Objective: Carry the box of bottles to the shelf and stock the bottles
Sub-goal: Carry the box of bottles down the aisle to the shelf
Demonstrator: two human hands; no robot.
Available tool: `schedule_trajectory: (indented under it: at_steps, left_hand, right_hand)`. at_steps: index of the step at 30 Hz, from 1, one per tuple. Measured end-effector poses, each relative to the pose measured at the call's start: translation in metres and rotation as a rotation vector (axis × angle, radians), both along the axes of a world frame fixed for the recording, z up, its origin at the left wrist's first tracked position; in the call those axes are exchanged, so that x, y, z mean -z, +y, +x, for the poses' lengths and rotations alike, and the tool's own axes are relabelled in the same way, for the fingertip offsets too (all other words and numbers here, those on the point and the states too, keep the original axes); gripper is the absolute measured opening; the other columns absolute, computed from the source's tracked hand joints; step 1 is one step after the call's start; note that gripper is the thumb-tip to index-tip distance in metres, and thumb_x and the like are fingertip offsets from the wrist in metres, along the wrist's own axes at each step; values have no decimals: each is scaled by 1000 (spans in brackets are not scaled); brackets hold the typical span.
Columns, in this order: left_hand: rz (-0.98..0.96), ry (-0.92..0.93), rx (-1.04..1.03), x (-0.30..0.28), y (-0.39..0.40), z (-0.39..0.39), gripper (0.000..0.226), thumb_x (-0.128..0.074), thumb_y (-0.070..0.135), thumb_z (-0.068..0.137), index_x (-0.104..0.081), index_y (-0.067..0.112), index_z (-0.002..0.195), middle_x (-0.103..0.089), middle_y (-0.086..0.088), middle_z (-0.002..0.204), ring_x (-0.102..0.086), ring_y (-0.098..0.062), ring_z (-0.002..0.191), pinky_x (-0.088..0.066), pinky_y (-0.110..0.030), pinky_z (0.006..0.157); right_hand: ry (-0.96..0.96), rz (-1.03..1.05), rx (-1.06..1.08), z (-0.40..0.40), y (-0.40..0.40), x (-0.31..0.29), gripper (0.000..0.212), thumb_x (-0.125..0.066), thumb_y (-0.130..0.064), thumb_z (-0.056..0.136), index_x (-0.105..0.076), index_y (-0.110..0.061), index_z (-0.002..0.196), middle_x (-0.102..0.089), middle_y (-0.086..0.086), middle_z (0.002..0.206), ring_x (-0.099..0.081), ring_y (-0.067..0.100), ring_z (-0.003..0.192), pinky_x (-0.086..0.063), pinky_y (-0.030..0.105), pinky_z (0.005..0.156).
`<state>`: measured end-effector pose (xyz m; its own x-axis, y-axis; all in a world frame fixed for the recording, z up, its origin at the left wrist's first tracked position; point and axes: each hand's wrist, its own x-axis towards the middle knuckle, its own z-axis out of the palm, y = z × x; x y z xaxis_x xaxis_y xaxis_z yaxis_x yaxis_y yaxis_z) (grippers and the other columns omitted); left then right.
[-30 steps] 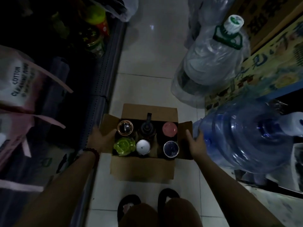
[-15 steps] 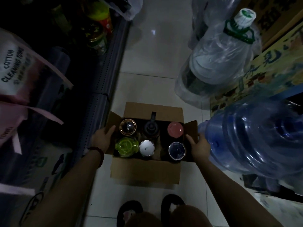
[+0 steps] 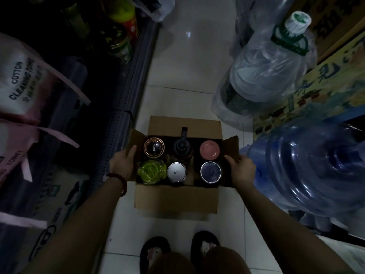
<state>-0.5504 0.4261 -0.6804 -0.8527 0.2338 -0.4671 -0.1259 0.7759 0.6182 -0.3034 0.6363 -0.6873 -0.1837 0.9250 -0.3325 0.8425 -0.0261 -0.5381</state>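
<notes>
Your open brown cardboard box sits low over the pale tiled floor, just ahead of your dark slippers, in the aisle between the dark metal shelf on your left and the water jugs on your right — whether its base touches the tiles cannot be told. Your left hand grips the box's left flap, thumb over the flap's edge, a dark red bead bracelet on the wrist. Your right hand holds the right flap, fingers curled round its edge.

Six bottles stand upright inside, seen from above in two rows of three. In the far row: a copper-rimmed dark lid at the left, a black cap with a loop handle in the middle, a round pink lid at the right. In the near row: a translucent lime-green lid, a silver round lid, and a dark blue lid with a silver rim.

Just beside your right hand lies a large blue water jug on its side. Beyond it, a clear jug wrapped in plastic film stands with a white cap. On the shelf at your left hang pink-and-white packs of cotton cleaning towels — farther along stand dim jars with yellow-green lids.
</notes>
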Motion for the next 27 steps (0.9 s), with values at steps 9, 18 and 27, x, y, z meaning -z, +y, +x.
schedule_trajectory:
  at_steps: [9,18,27]
  left_hand:
    - [-52,-9,17,-126,0,8,45,-49,39,96,-67,-2,99,-65,-17,92,-59,-26,86,-39,-29,73]
    - [-1,-1,76,-322,-2,15,45,-47,39,97,-66,2,112,-67,-16,102,-61,-31,99,-42,-31,80]
    - [12,17,127,-468,6,13,47,-47,44,95,-67,2,103,-68,-20,101,-62,-33,95,-44,-32,79]
  right_hand:
    - [22,-12,3,7,-1,-127,35,-69,-36,85,-68,-1,86,-70,17,80,-65,31,77,-51,38,66]
    - [-30,-25,48,16,-7,-319,39,-69,-41,83,-70,-3,93,-72,20,89,-67,36,86,-52,40,71]
    - [91,-28,105,36,-13,-473,35,-71,-33,84,-72,0,97,-72,21,93,-66,37,87,-42,33,64]
